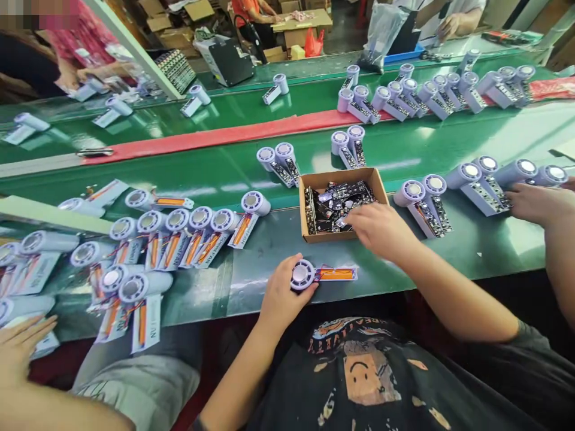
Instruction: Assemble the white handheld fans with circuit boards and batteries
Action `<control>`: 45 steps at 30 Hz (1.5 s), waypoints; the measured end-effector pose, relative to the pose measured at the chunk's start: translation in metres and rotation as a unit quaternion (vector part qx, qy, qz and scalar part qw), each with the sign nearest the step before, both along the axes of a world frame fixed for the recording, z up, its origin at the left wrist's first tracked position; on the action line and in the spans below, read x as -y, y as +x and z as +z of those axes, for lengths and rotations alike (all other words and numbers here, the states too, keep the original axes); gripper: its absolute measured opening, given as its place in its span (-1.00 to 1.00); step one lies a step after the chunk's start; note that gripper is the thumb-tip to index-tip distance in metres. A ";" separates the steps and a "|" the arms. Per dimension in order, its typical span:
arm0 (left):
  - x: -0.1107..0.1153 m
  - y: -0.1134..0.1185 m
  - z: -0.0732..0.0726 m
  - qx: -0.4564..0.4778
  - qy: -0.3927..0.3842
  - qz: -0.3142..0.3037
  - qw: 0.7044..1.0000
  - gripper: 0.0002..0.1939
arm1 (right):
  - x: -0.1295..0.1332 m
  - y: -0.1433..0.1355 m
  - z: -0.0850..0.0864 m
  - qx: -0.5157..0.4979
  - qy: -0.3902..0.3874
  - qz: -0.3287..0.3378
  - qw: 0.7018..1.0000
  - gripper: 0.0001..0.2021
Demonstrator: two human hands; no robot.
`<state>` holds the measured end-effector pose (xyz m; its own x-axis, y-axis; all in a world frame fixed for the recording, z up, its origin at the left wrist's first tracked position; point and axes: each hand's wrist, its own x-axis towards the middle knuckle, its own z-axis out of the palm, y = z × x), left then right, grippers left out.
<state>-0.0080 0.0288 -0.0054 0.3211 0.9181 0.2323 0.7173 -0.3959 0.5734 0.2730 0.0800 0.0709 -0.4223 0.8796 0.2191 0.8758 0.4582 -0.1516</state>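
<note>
My left hand [287,293] is wrapped round the head of a lilac handheld fan [302,275] lying near the table's front edge. The fan's handle points right, its open side showing an orange strip [336,274] and thin wires. Just beyond it stands a small cardboard box [332,237] heaped with black circuit boards [326,209]. My right hand [381,230] reaches over the box's front right side, fingers bent and pinched together at a circuit board [342,221] on the heap. The fingertips partly cover that board.
Left are rows of open fans with orange strips [197,239]; a co-worker's hand [27,335] rests on one. Right of the box lie fans with circuit boards in their handles [424,203], and another person's hand [536,203]. A green conveyor with a red strip [251,129] carries more fans behind.
</note>
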 end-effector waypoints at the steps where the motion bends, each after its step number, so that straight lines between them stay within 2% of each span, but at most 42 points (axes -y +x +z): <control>1: -0.002 0.004 0.000 0.005 0.006 0.006 1.000 -0.41 | -0.021 -0.001 0.004 0.055 -0.041 0.000 0.998 -0.63; 3: -0.005 0.011 0.000 0.012 0.014 0.020 1.000 -0.38 | -0.057 -0.008 0.008 0.143 -0.114 0.052 0.982 -0.60; 5: -0.005 0.014 0.000 0.017 0.010 0.020 1.000 -0.31 | -0.079 -0.015 0.008 0.168 -0.133 0.085 0.973 -0.64; 7: -0.003 0.010 -0.001 0.021 -0.004 0.005 1.000 -0.24 | -0.090 -0.014 0.008 0.177 -0.134 0.107 0.969 -0.70; 10: 0.002 -0.001 -0.002 0.022 -0.010 -0.018 1.000 -0.21 | -0.091 0.000 0.015 0.160 -0.124 0.150 0.968 -0.84; 12: 0.003 -0.005 -0.001 0.020 0.028 -0.032 0.999 -0.23 | -0.083 0.013 0.023 0.072 -0.101 0.169 0.978 -0.94; 13: 0.003 -0.004 0.001 0.014 0.062 -0.037 0.997 -0.27 | -0.076 0.018 0.026 0.001 -0.084 0.161 0.983 -0.93; 15: 0.002 0.004 0.007 -0.010 0.146 -0.044 0.988 -0.41 | -0.054 0.022 0.029 -0.171 -0.043 0.106 0.979 -0.90; 16: 0.001 0.010 0.012 -0.024 0.183 -0.049 0.982 -0.52 | -0.039 0.020 0.028 -0.257 -0.023 0.069 0.964 -0.89; 18: -0.001 0.027 0.023 -0.059 0.218 -0.057 0.972 -0.73 | -0.005 0.008 0.019 -0.435 0.011 0.027 0.900 -0.84; 20: -0.005 0.043 0.033 -0.100 0.192 -0.061 0.974 -0.84 | 0.029 -0.009 0.003 -0.596 0.005 -0.018 0.802 -0.78; 22: -0.010 0.053 0.039 -0.124 0.153 -0.069 0.978 -0.87 | 0.057 -0.025 -0.014 -0.720 -0.052 -0.070 0.688 -0.74; 24: -0.015 0.053 0.040 -0.095 0.149 -0.089 0.980 -0.81 | 0.079 -0.035 -0.029 -0.786 -0.150 -0.105 0.591 -0.71; 26: -0.017 0.046 0.038 -0.042 0.174 -0.093 0.979 -0.77 | 0.094 -0.039 -0.039 -0.807 -0.243 -0.125 0.523 -0.68; 28: -0.017 0.035 0.037 -0.021 0.201 -0.069 0.977 -0.77 | 0.104 -0.039 -0.046 -0.811 -0.294 -0.133 0.487 -0.67; 30: -0.012 0.025 0.037 -0.033 0.208 -0.046 0.977 -0.77 | 0.110 -0.038 -0.050 -0.814 -0.315 -0.133 0.471 -0.69; 33: -0.002 0.017 0.039 -0.015 0.160 -0.053 0.986 -0.77 | 0.113 -0.039 -0.052 -0.818 -0.327 -0.123 0.456 -0.75; 37: 0.012 0.013 0.039 0.055 0.107 -0.021 0.993 -0.84 | 0.113 -0.046 -0.053 -0.815 -0.337 -0.097 0.462 -0.83; 41: 0.028 0.011 0.031 0.107 0.062 0.025 0.992 -0.90 | 0.115 -0.052 -0.054 -0.816 -0.352 -0.073 0.452 -0.87; 43: 0.036 0.012 0.025 0.144 0.011 0.019 0.989 -0.89 | 0.117 -0.054 -0.055 -0.813 -0.358 -0.055 0.457 -0.88; 45: 0.042 0.012 0.018 0.175 -0.010 0.010 0.984 -0.83 | 0.118 -0.054 -0.056 -0.804 -0.351 -0.039 0.479 -0.87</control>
